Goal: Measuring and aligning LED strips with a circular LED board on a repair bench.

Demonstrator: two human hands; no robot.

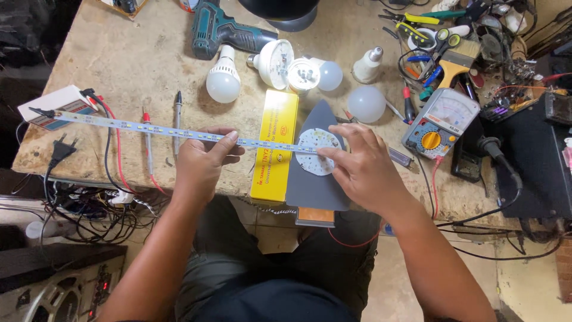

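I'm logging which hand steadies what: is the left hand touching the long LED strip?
Touching. The head view shows the left hand gripping the long LED strip, thumb over its top and fingers wrapped beneath.

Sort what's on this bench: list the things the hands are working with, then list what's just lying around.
In use:
left hand gripping the long light strip
right hand on the round white light disc
grey iron under the disc

Lying about:
white bulbs
cordless drill
yellow box
meter
paintbrush
black plug
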